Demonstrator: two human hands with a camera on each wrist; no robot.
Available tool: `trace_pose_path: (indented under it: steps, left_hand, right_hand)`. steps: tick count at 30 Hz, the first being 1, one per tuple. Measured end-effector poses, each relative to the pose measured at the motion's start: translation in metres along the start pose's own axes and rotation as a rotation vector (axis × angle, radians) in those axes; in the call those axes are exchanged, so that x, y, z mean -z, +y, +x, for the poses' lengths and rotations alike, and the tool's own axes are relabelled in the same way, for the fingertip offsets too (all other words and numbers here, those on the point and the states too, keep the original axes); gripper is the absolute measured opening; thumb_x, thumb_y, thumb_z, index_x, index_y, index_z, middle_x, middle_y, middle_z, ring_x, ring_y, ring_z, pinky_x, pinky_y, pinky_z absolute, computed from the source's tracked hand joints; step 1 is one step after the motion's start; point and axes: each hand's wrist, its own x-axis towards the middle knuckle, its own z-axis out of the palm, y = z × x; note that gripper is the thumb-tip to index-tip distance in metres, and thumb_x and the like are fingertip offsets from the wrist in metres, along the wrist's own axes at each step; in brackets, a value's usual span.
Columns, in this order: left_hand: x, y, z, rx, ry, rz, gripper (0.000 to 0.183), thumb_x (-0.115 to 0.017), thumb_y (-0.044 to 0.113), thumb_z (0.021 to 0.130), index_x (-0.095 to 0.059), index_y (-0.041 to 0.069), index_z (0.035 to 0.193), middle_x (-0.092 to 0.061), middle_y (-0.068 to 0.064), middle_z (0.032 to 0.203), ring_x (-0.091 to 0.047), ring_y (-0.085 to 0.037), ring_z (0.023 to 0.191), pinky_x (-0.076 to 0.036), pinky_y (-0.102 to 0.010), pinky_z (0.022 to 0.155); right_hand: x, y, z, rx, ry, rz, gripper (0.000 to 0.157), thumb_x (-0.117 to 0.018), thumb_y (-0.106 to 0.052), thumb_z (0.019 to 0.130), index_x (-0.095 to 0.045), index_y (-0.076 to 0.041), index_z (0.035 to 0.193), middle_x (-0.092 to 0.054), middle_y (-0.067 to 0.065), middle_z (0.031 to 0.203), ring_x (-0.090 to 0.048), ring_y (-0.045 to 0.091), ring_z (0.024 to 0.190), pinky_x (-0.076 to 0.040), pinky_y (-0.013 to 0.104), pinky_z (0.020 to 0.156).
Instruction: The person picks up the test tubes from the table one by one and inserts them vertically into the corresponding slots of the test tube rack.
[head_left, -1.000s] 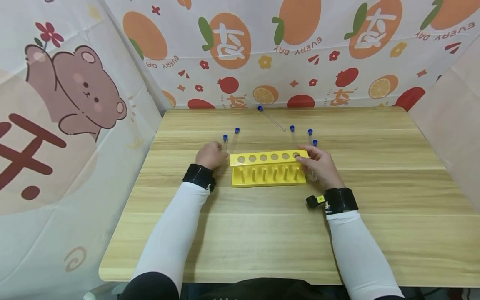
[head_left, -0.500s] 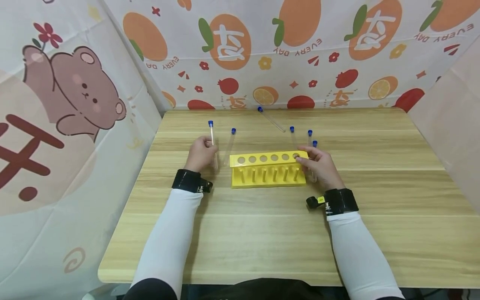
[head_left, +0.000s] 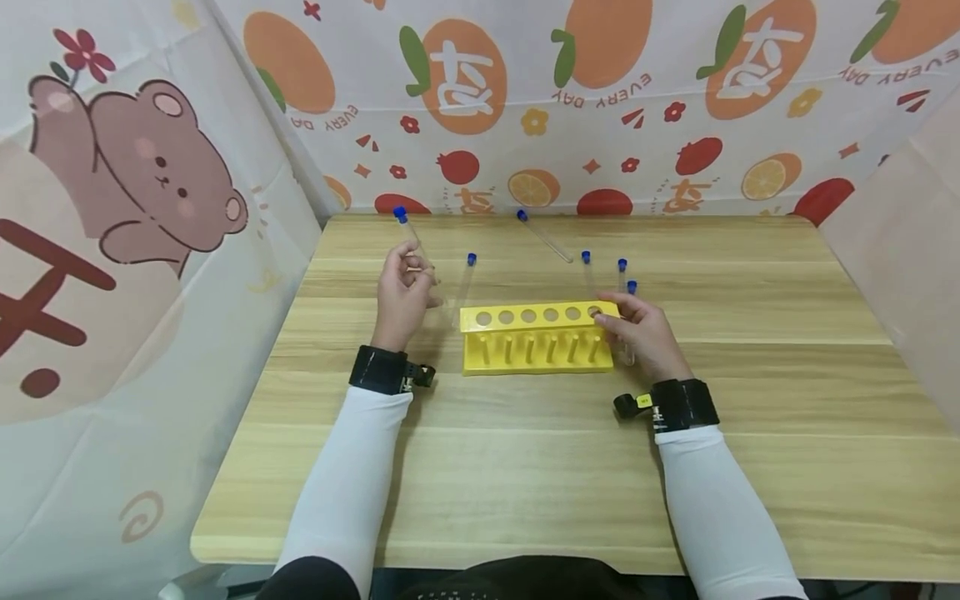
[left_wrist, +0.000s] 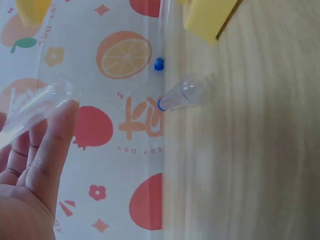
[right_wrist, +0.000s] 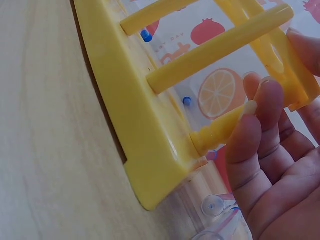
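Observation:
My left hand (head_left: pixel 402 304) holds a clear test tube (head_left: pixel 412 235) with a blue cap, raised and tilted with the cap pointing away, left of the yellow test tube rack (head_left: pixel 537 365). In the left wrist view the rounded end of that test tube (left_wrist: pixel 35 112) lies along the fingers. The rack stands upright, with a row of round holes above a row of pegs; no tube sits in it. At its right end my right hand (head_left: pixel 648 340) grips the top plate, and in the right wrist view the other fingers (right_wrist: pixel 242 145) curl near the end peg (right_wrist: pixel 220 132).
Just left of the rack lies another capped test tube (head_left: pixel 465 287). Behind it are a slanted tube (head_left: pixel 546 237) and a further one (head_left: pixel 588 271). Two more blue caps (head_left: pixel 622 265) show beside the right hand. A printed curtain (head_left: pixel 570 150) borders the wooden table's (head_left: pixel 525 475) far edge.
The left hand has lifted a test tube from beside the rack, moved it left and tipped its capped end away. The right hand has stayed on the rack.

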Motion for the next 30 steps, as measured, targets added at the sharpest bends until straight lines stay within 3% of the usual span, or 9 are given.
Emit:
trace_pose_path:
  steps: [4,9,18,26,30]
  left_hand:
    - [-0.002,0.004,0.001,-0.021,-0.003,-0.049,0.043,-0.048,0.005,0.101,-0.036,0.012,0.141,-0.055,-0.009,0.104,-0.061,-0.032,0.092,-0.059,-0.038,0.059]
    - [-0.003,0.006,0.005,-0.062,0.001,-0.11,0.041,-0.046,0.006,0.102,-0.035,0.017,0.14,-0.054,-0.012,0.103,-0.061,-0.029,0.092,-0.059,-0.038,0.058]
    - [-0.009,0.006,0.009,-0.023,-0.159,-0.04,0.048,-0.045,0.013,0.104,-0.023,0.01,0.147,-0.053,-0.027,0.118,-0.061,-0.033,0.1,-0.06,-0.04,0.068]
    - [-0.012,-0.004,0.011,-0.016,-0.199,-0.136,0.04,-0.049,0.007,0.101,-0.032,0.014,0.137,-0.055,-0.027,0.11,-0.06,-0.04,0.096,-0.06,-0.041,0.067]
    - [-0.014,-0.008,0.011,-0.034,-0.219,-0.149,0.039,-0.053,0.01,0.101,-0.034,0.017,0.135,-0.059,-0.02,0.104,-0.063,-0.031,0.092,-0.06,-0.04,0.066]
  right_hand:
    - [0.0,0.0,0.001,0.01,-0.001,0.003,0.054,-0.074,-0.033,0.088,-0.059,-0.01,0.134,-0.062,0.007,0.1,-0.057,0.027,0.073,-0.052,0.029,0.065]
    - [-0.002,0.001,0.001,0.015,-0.017,0.021,0.054,-0.074,-0.03,0.089,-0.057,-0.007,0.135,-0.063,0.011,0.105,-0.057,0.019,0.069,-0.052,0.027,0.064]
    - [0.0,0.003,-0.001,0.004,0.006,0.02,0.054,-0.073,-0.032,0.089,-0.058,-0.008,0.134,-0.066,0.01,0.11,-0.058,0.019,0.068,-0.05,0.028,0.062]
    - [-0.002,0.003,-0.002,0.015,0.007,0.03,0.053,-0.073,-0.031,0.09,-0.057,-0.006,0.134,-0.067,0.005,0.106,-0.057,0.018,0.068,-0.05,0.027,0.062]
    - [-0.002,0.003,-0.001,0.017,0.004,0.021,0.053,-0.072,-0.031,0.09,-0.057,-0.006,0.135,-0.067,0.005,0.106,-0.058,0.019,0.068,-0.05,0.027,0.062]
